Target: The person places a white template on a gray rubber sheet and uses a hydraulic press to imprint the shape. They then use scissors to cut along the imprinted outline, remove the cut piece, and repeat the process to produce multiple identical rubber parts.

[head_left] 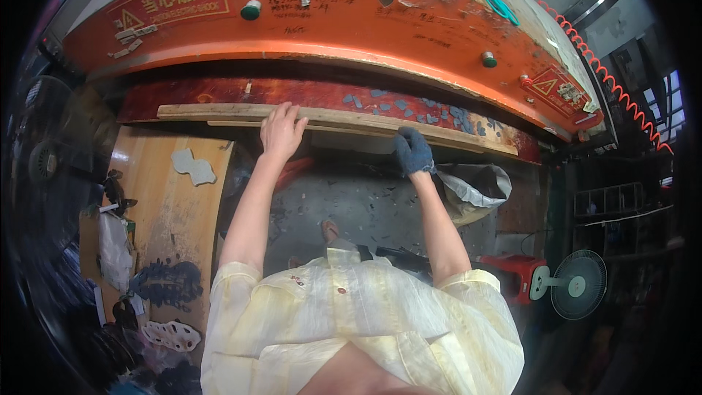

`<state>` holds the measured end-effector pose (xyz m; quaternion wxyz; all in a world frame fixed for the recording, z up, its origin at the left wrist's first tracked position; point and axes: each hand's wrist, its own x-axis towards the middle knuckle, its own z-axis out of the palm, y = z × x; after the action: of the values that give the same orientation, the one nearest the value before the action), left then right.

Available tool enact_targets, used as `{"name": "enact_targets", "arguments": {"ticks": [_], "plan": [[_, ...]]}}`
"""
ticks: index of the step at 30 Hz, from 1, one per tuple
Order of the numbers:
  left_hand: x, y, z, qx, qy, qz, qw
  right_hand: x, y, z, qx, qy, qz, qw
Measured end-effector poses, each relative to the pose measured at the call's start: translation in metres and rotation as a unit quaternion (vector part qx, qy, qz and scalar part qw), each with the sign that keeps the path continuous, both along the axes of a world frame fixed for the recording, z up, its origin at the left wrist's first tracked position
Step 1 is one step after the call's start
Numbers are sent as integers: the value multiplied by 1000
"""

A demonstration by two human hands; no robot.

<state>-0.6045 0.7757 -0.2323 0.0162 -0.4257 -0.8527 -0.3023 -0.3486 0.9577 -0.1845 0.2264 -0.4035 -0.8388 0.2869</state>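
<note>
A long wooden strip runs along the front edge of a dark red work surface. My bare left hand lies over its left half, fingers stretched across the wood and thumb apart. Farther right, my right hand wears a blue-grey knitted glove; its fingers curl over the strip's front edge, and their undersides are hidden. Dark grey scraps are scattered on the red surface behind the strip, mostly toward the right.
An orange machine beam with green buttons spans the far side. At left stands a wooden table with a pale cut piece and dark pieces. An open sack, a red stool and a fan are at right.
</note>
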Motion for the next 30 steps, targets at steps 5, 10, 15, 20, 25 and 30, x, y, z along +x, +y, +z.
{"name": "enact_targets", "arguments": {"ticks": [5, 10, 15, 20, 25, 30], "plan": [[-7, 39, -17, -126, 24, 3, 992, -31, 45, 0, 103, -104, 61, 987], [-1, 36, -28, -90, 33, 19, 995, -51, 55, 3, 54, -336, 64, 938], [1, 26, -23, -82, 3, 6, 997, -49, 46, 10, 53, -333, 54, 940], [22, -6, -12, -67, -9, -9, 998, -24, 17, 9, 69, -306, 60, 948], [55, -55, 0, -50, 3, -19, 999, 13, -21, 14, 46, -277, 88, 956], [84, -105, 10, 11, -21, -48, 999, 24, -55, 33, -59, -178, 50, 981]]}}
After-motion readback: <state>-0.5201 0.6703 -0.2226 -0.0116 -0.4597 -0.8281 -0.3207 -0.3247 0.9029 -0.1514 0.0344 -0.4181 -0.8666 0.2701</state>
